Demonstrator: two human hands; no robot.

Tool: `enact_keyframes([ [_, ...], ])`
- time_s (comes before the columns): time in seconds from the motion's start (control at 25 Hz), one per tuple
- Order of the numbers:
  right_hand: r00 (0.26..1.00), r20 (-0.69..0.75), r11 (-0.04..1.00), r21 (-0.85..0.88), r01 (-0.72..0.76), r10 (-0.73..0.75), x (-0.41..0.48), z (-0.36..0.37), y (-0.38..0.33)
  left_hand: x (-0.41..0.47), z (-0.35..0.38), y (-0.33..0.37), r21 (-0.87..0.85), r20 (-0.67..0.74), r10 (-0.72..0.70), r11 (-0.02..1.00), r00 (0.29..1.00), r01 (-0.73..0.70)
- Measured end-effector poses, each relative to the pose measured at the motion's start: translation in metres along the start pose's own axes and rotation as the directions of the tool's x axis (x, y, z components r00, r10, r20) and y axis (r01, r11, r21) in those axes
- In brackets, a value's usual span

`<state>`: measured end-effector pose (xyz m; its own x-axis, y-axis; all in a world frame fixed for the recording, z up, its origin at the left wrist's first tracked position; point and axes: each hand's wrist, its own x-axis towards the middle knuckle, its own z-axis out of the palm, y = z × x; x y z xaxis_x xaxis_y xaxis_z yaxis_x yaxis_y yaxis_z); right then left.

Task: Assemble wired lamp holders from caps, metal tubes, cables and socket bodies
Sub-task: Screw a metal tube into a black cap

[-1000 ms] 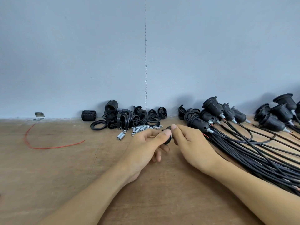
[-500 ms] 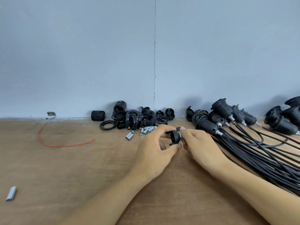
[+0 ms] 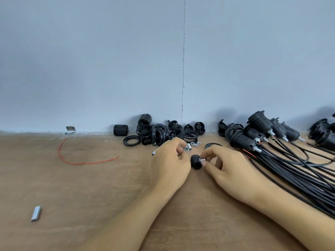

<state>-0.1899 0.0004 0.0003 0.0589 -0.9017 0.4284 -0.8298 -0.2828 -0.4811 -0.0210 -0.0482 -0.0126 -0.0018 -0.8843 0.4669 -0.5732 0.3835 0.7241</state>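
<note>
A: Status on the lamp holders?

B: Partway. The finished holders (image 3: 253,138) lie at 2 o'clock from the hands, along the wall, with their cables (image 3: 290,171) fanning toward 4 o'clock. At least 5, but the row runs out of view, so no total.

A: What's left?

B: Plenty. There's a parts pile (image 3: 163,133) of black bodies and rings at 12 o'clock, with loose tubes (image 3: 189,146) and nuts just in front of it. 1 stray tube (image 3: 36,213) is at 8 o'clock, well apart, on the table (image 3: 90,187).

A: Current unit?

B: Early step by my read: tube into cap. The cap (image 3: 195,162) sits between the 2 hands, dome toward the camera. The right hand (image 3: 230,167) pinches the metal tube (image 3: 201,159) between thumb and fingertips at the cap's 3 o'clock side, touching it. The left hand (image 3: 170,162) has its fingers curled, with the cap against its thumb side. It looks like it holds the cap, but the contact is hidden. No cable or socket body on this one yet.

A: Change vs 0.5 s ago?

B: Then the cap was edge-on with its open side visible, both hands' fingers on it, and no tube showing. Now it's turned and the tube shows at the right fingertips. The red wire (image 3: 81,161) at 9 o'clock is in the same place.
</note>
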Motion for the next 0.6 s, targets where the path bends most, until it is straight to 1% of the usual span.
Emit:
enact_keyframes([
  [0.08, 0.998, 0.019, 0.998, -0.038, 0.054, -0.054, 0.001, 0.008, -0.007, 0.001, -0.002, 0.001, -0.020, -0.010, -0.030, 0.999, 1.000, 0.029],
  [0.16, 0.998, 0.028, 0.998, -0.014, 0.054, -0.054, 0.008, 0.014, -0.014, 0.000, -0.003, 0.003, -0.026, 0.018, -0.021, 0.999, 1.000, 0.022],
  [0.24, 1.000, -0.026, 0.999, 0.049, -0.017, 0.018, 0.023, 0.016, -0.021, -0.002, -0.006, 0.006, -0.030, 0.071, -0.025, 0.999, 0.997, 0.027],
  [0.32, 0.988, -0.122, 0.990, 0.115, -0.077, 0.091, 0.042, 0.018, -0.029, -0.003, -0.007, 0.006, -0.040, 0.127, -0.021, 0.999, 0.992, 0.027],
  [0.4, 0.983, -0.153, 0.984, 0.161, -0.081, 0.106, 0.066, 0.025, -0.043, -0.004, -0.009, 0.007, -0.031, 0.166, 0.010, 0.999, 0.986, -0.005],
  [0.52, 0.997, -0.030, 0.985, 0.155, -0.071, 0.076, 0.106, 0.042, -0.073, -0.002, -0.006, 0.004, -0.053, 0.196, 0.046, 0.998, 0.980, -0.036],
  [0.6, 0.994, 0.019, 0.986, 0.127, -0.105, 0.103, 0.136, 0.055, -0.093, 0.000, -0.006, 0.001, -0.030, 0.222, 0.035, 0.999, 0.974, -0.029],
])
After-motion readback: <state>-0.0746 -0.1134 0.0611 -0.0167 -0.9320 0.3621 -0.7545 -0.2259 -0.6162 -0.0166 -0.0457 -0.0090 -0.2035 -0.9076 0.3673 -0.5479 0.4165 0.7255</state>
